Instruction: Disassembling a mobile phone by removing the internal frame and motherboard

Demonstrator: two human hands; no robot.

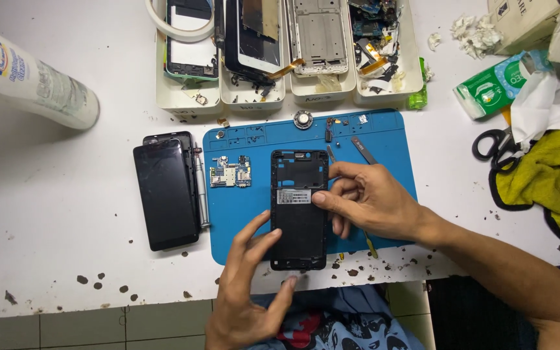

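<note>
The left hand point(249, 285), fingers spread open, steadies the lower left edge of the black rectangular plastic phone frame point(299, 210). The frame's long axis runs away from the person. Beyond, the right hand point(367, 198), loosely curled, presses fingertips point(322, 198) on its white label.

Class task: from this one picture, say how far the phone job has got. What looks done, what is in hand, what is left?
Done: the circuit board lies out on the blue mat, and the screen lies apart beside it. In hand: the left hand steadies the black frame while the right hand presses its label. Left: small screws and the board remain loose.
</note>
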